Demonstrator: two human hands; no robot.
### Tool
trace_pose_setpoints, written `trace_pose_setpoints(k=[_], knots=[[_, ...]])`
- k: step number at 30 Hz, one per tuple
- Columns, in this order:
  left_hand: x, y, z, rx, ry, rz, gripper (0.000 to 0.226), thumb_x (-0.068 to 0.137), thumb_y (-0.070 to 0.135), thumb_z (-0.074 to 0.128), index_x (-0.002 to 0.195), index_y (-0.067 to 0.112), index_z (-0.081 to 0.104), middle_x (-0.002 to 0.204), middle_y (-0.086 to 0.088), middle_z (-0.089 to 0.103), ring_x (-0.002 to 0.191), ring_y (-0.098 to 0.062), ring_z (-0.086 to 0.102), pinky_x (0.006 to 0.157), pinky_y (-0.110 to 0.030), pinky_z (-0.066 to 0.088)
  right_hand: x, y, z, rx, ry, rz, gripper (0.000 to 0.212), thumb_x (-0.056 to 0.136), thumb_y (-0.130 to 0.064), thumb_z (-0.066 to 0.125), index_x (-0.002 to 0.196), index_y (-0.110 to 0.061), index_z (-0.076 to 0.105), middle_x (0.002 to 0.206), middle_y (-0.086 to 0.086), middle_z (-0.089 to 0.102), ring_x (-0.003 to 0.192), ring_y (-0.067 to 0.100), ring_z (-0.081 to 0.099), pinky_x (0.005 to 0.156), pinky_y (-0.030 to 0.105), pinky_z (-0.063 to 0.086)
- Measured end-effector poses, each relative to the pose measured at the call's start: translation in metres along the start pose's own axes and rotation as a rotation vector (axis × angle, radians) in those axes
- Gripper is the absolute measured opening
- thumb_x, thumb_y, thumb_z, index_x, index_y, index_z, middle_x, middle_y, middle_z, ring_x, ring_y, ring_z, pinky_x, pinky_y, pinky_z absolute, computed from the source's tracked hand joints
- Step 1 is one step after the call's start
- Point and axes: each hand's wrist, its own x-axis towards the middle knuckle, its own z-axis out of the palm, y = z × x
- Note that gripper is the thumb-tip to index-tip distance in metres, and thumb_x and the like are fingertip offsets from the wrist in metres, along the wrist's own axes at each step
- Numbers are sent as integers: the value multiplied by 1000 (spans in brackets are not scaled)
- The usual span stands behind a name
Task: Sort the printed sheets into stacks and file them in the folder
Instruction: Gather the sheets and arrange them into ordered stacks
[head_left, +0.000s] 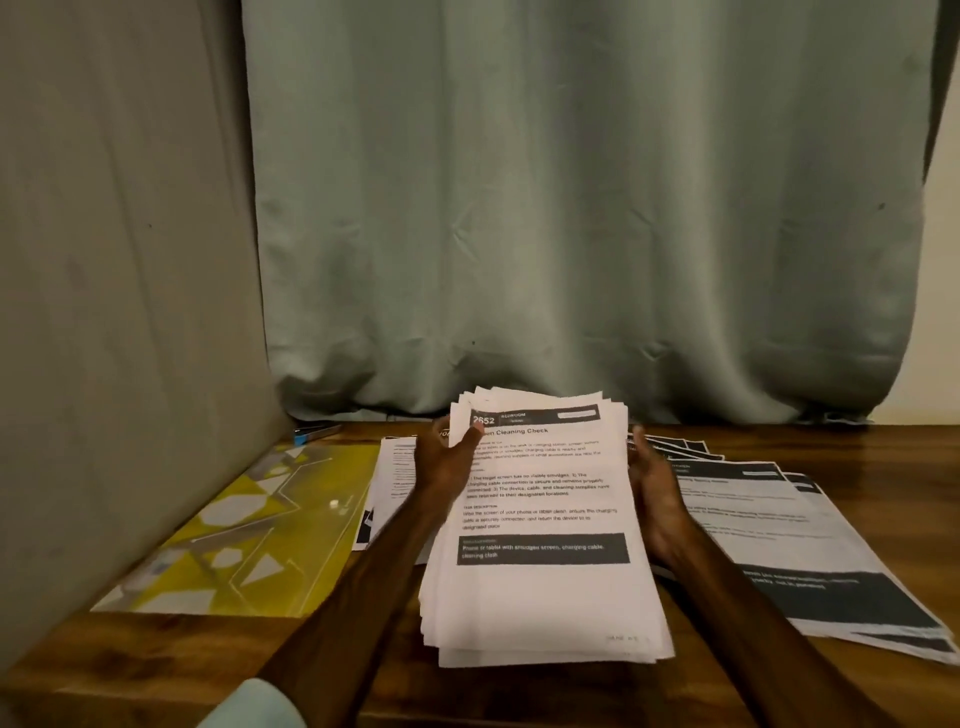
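A thick, uneven stack of printed sheets (540, 525) is lifted above the wooden table, its top page headed with a black bar and a cleaning-check title. My left hand (447, 462) grips its upper left edge, thumb on the top page. My right hand (654, 493) holds the right edge, fingers partly hidden behind the paper. More printed sheets (789, 535) lie fanned out on the table to the right, and a smaller pile (392, 483) lies to the left behind my left arm. A yellow patterned folder (249, 525) lies flat at the left.
A grey panel (119, 312) walls the left side and a pale green curtain (571, 208) hangs behind the table (156, 654). A blue and dark object (314, 432) lies by the back left corner. A light sleeve (249, 706) shows at the bottom edge.
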Motion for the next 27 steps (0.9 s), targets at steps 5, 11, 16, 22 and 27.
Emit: trace_pose_setpoints(k=[5,11,16,22,27], knots=[[-6,46,-14,-107,16,223,19,97,29,69,97,11,72,88,-3,77,77,-18,76,64,-26,62,-13,-22,18,-419,-65,-244,24,94,-21,70,118,-17,66,107,2,78,91,20,77,73,37,63],[-31,99,-16,-242,17,426,24,99,34,66,111,13,70,101,-3,78,87,-20,77,72,-35,64,-33,-55,42,-541,10,-572,36,89,-7,73,121,-19,60,107,-11,73,92,7,75,70,24,61],[-61,101,-20,-298,-55,425,26,99,32,65,118,14,67,104,1,78,91,-19,77,72,-34,64,-53,-44,30,-555,80,-587,38,87,-10,76,122,-14,60,108,-6,72,86,8,75,66,24,62],[-83,94,-17,-348,-143,255,32,94,34,71,117,14,67,99,5,79,88,-17,77,71,-31,63,-62,-32,29,-508,87,-570,42,87,-9,77,123,-19,60,108,-9,72,87,4,75,65,21,60],[-91,95,-15,-333,-118,252,30,91,38,74,111,17,70,98,3,79,87,-18,77,70,-31,63,-63,-29,37,-508,111,-583,39,85,-16,79,120,-20,62,107,-7,74,89,13,75,74,32,62]])
